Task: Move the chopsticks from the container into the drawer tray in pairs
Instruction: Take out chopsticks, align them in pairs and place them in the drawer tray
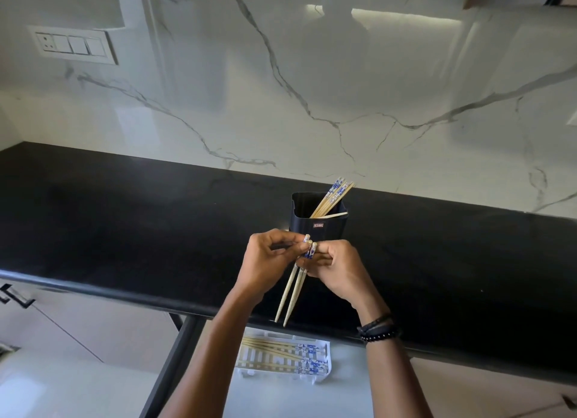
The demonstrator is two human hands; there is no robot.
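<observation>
Bottom centre: open drawer (296, 399), pale floor, dark front edge running up its left side. White drawer tray (327, 355) sits in it, just below the surface edge. Loaded chopsticks (268, 346) lie flat in the tray, roughly left-right, blue-and-white patterned ends to the right. Exact count unclear, partly blurred.

Centre frame: both forearms come up from the bottom edge. Left hand (268, 258) and right hand (334, 267) meet over the front of the surface. Fingers of both are curled and pinch the patterned top ends of the held pair (286, 292). Two sticks, side by side and close, bare tapered tips pointing down-left and ending over the surface's front edge. The pair is in the air, out of both the container and the tray. Dark bead bracelets (377, 328) on the right wrist.

Just behind the hands: dark rectangular container (318, 230), upright on the black surface (125, 224), small red label on its near face. Remaining chopsticks (335, 196) stand inside, leaning up-right, patterned ends above the rim.

Left edge, below the surface: cabinet front with a dark handle (15, 296).

Far: white marble wall (312, 89) with grey veins, glossy. Switch plate (73, 44) at upper left.
</observation>
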